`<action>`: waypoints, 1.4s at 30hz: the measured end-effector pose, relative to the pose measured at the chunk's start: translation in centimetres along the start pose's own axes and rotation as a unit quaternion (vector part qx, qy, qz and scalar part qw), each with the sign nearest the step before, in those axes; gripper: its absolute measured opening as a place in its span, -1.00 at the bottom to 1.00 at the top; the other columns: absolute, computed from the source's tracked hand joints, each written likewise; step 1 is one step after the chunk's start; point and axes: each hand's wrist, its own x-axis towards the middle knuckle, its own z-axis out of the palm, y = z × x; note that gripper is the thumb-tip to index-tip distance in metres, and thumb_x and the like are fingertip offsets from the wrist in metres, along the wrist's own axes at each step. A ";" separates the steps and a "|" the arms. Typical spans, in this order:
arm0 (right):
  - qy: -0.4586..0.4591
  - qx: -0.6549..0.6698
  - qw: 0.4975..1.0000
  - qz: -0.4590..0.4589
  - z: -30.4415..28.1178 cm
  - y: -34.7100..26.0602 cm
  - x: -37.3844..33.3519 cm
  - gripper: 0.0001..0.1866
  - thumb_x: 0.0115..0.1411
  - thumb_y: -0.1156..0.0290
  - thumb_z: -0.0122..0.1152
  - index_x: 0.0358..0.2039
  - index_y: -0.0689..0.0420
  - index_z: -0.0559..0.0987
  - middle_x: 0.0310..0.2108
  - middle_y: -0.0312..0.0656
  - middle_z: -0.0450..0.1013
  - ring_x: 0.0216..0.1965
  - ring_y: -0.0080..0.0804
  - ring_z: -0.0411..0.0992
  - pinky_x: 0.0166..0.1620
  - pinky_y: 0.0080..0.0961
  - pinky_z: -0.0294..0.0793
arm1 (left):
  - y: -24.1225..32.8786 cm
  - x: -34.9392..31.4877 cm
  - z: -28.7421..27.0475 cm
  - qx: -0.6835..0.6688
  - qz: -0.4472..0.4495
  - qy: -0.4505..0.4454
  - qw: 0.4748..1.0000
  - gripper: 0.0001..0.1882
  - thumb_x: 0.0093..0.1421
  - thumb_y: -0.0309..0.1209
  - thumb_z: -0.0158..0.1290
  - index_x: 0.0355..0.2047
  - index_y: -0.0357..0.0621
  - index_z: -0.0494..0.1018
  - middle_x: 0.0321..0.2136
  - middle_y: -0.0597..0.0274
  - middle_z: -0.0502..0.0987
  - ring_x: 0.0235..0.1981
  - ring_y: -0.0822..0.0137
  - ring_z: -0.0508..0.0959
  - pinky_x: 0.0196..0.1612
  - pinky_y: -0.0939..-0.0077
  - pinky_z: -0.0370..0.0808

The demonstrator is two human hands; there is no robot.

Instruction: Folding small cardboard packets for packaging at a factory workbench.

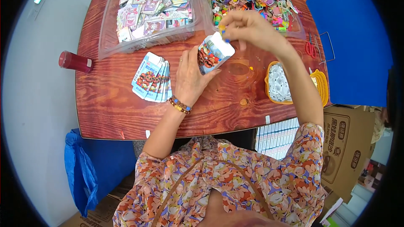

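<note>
My left hand [190,72] is closed around a small light-blue printed carton [210,59], tilted, with its white top flaps open. Just above that opening, my right hand [249,28] pinches a small yellow and blue trinket [223,32], partly hidden by the fingers. To the left of my left hand lies a fanned stack of flat, unfolded cartons [152,77] with the same print. Behind the hands, a clear plastic bin [110,38] holds many small printed packets. Beside it, a second clear bin [299,28] is heaped with colourful small toys.
A red cylindrical container [75,62] stands at the table's left edge. On the right are a yellow basket of small clear-white packets [278,85], another yellow basket [322,86] and red-handled scissors [310,49]. A cardboard box [349,143] sits below the wooden table [113,117].
</note>
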 end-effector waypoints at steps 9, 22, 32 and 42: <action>0.092 -0.134 0.987 -0.005 -0.1 2.3 -2.2 -0.73 0.27 0.38 0.18 -0.07 0.22 0.59 -0.43 -0.28 0.58 -0.64 -0.67 0.41 -0.59 -0.68 0.39 | 0.5 -1.0 0.5 0.017 -0.033 -0.044 0.998 -0.18 -0.16 -0.28 0.43 0.07 -0.29 0.29 -0.19 -0.06 0.39 -0.15 -0.09 0.46 -0.12 0.11 0.47; 0.064 -0.575 0.803 0.144 -10.2 9.6 1.9 -0.70 0.01 0.17 0.33 -0.35 0.13 0.64 -0.41 -0.08 0.58 -0.40 -0.19 0.55 -0.28 -0.23 0.50 | 0.2 -2.6 0.5 0.000 -0.028 -0.058 0.998 -0.18 -0.16 -0.25 0.44 0.07 -0.31 0.29 -0.19 -0.06 0.41 -0.16 -0.07 0.48 -0.12 0.14 0.47; 0.074 -0.139 0.984 0.088 -12.2 8.4 -0.4 -0.66 0.20 0.24 0.27 -0.13 0.22 0.56 -0.46 -0.28 0.49 -0.50 -0.58 0.48 -0.43 -0.59 0.47 | 0.4 -3.0 0.3 -0.016 -0.014 -0.066 0.998 -0.16 -0.18 -0.28 0.44 0.08 -0.31 0.28 -0.18 -0.06 0.41 -0.16 -0.07 0.48 -0.12 0.14 0.47; 0.029 -0.047 0.998 0.003 -1.1 -0.2 -5.3 -0.77 0.24 0.36 0.21 -0.10 0.08 0.60 -0.34 -0.34 0.56 -0.53 -0.68 0.44 -0.52 -0.71 0.38 | 1.6 -1.2 1.1 -0.018 0.002 -0.067 0.998 -0.20 -0.18 -0.34 0.44 0.05 -0.28 0.29 -0.21 -0.05 0.40 -0.15 -0.08 0.45 -0.11 0.11 0.45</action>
